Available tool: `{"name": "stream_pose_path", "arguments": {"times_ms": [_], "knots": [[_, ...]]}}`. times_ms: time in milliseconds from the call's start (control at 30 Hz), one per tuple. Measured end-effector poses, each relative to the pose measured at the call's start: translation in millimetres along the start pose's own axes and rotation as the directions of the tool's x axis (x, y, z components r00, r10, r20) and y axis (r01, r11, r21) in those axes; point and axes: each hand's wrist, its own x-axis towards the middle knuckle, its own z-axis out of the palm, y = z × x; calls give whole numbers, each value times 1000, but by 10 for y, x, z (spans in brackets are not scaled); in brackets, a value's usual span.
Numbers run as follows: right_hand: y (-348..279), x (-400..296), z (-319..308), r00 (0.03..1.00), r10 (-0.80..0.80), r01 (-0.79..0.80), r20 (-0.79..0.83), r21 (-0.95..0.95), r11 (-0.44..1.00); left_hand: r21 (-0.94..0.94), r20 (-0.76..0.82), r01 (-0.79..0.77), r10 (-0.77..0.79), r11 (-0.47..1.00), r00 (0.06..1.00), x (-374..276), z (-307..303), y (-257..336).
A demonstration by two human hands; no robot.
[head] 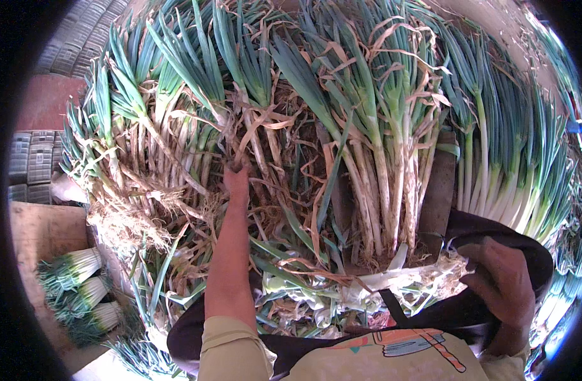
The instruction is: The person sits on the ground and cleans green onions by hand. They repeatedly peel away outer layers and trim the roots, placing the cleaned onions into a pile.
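My left hand [237,177] reaches forward into the pile and is closed around the soil-covered lower part of a large green onion [218,113], whose dark green leaves fan out beyond it. Dry brown leaves hang around the grip. Blurred by motion, my right hand [503,281] is near my right thigh, fingers curled. Pale roots and peeled skins [448,274] lie close to its fingertips; whether it holds any cannot be told. Between my hands, unpeeled green onions [381,190] with dirty stalks lean on a wooden board [436,205].
Cleaned green onions [503,181] with white stalks are lined up at right. More soiled onions [148,143] with tangled roots lie at left. Tied bundles [88,290] rest by a wooden board [48,228]. Stacked plastic crates [41,157] stand far left; peelings [295,285] cover my lap area.
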Motion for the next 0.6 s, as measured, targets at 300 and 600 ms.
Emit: {"name": "stream_pose_path", "arguments": {"times_ms": [300, 600], "knots": [[160, -14, 11, 960, -269, 276, 78, -111, 955, -211, 506, -118, 212, 970, 836, -410, 135, 635], [247, 132, 336, 871, -473, 452, -134, -162, 877, -331, 784, -513, 533, 792, 318, -2760, 1003, 1539]]}}
